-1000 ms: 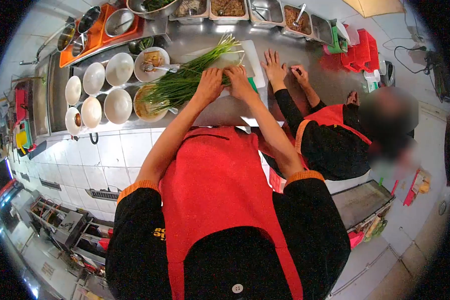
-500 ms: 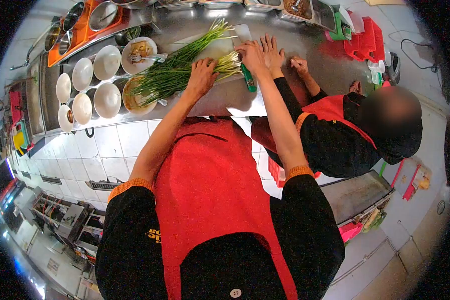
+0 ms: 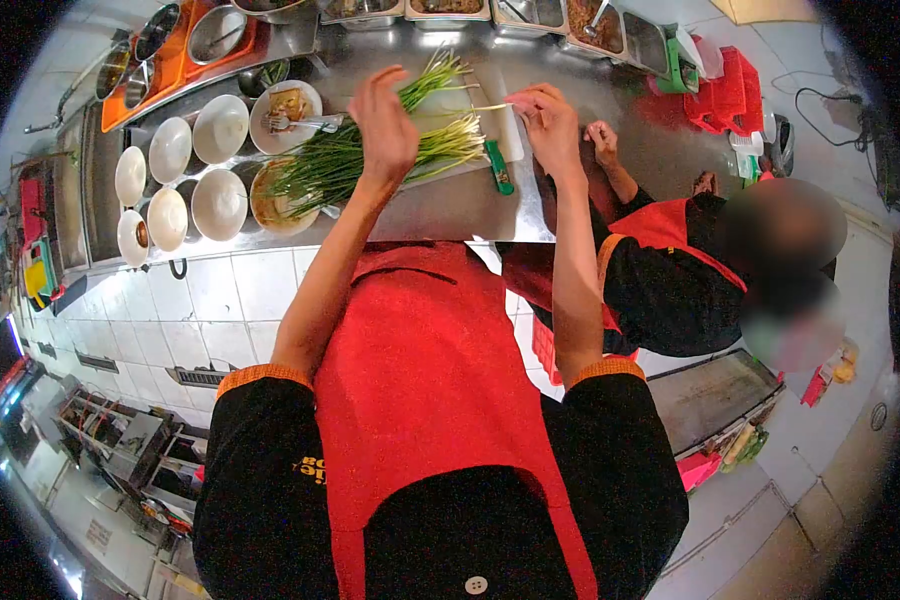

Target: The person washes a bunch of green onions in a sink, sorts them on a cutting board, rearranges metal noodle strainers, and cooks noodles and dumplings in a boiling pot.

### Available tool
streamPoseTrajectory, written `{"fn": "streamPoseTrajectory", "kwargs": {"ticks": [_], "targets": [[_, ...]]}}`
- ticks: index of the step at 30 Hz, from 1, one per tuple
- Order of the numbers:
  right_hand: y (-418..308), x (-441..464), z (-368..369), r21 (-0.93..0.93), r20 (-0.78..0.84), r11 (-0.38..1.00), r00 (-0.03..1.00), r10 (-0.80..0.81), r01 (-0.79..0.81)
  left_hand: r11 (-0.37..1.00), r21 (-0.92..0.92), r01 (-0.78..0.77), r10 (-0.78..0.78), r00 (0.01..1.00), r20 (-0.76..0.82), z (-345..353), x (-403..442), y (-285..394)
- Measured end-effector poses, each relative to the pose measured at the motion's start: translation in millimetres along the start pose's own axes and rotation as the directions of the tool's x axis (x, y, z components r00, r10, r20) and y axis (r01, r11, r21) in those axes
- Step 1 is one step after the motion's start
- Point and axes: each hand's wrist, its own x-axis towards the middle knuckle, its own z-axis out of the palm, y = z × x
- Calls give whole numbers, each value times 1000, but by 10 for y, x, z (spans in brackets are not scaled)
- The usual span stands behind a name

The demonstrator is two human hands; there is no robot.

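Note:
A large bunch of long green stalks [image 3: 320, 165] with pale ends lies across a white cutting board [image 3: 513, 135] on the steel counter, its leafy tips reaching over a bowl. Above the bunch is my left hand [image 3: 385, 130], raised, with its fingers stretched upward and nothing visible in them. At the board's right edge my right hand [image 3: 552, 128] pinches the pale end of a single thin stalk [image 3: 488, 106]. A green-handled tool [image 3: 498, 167] rests at the board's lower right edge, its blade hidden by the stalks.
White bowls [image 3: 219, 205] stand in two rows on the left. Metal food trays [image 3: 595, 24] line the back edge. To the right, a co-worker in a red apron [image 3: 660, 228] has one hand [image 3: 602, 143] over the counter. A red basket [image 3: 725, 92] stands beyond.
My left hand has lifted off the bunch and moved up. My right hand has shifted right with one stalk end. The co-worker's nearer hand is no longer visible beside it.

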Motion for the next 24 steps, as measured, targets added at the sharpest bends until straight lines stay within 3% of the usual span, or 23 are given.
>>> {"fn": "streamPoseTrajectory", "kwargs": {"ticks": [2, 4, 6, 7, 9, 10, 12, 16, 22, 24], "targets": [[-224, -33, 42, 192, 65, 981, 997, 29, -42, 1000, -10, 25, -26, 997, -69, -128, 234, 150], [89, -169, 399, 297, 141, 947, 986, 85, -124, 998, -24, 52, -55, 990, -133, -153, 285, 202], [453, -376, 746, 393, 220, 895, 967, 129, -209, 995, -20, 101, -92, 962, 256, -136, 234, 157], [597, -467, 880, 237, 238, 961, 968, 81, -139, 995, -21, 98, -89, 963, 256, -38, 129, 74], [625, -495, 921, -43, 264, 999, 964, -20, 33, 987, 17, 161, -146, 834, 531, 282, -190, -218], [602, -499, 910, -44, 266, 998, 964, -22, 34, 986, 18, 163, -148, 835, 529, 379, -280, -305], [568, -527, 910, 21, 100, 999, 994, -33, 31, 977, 206, 49, -182, 690, 701, 523, -444, -427], [576, -502, 839, -70, 134, 997, 990, 48, -39, 948, 319, 3, -231, 698, 678, 712, -592, -527], [585, -452, 895, -42, 95, 994, 990, 100, -97, 965, 255, 62, -228, 680, 697, 681, -585, -547], [536, -338, 955, -120, 65, 986, 990, 122, -113, 963, 256, 79, -239, 684, 689, 660, -590, -534]]}}
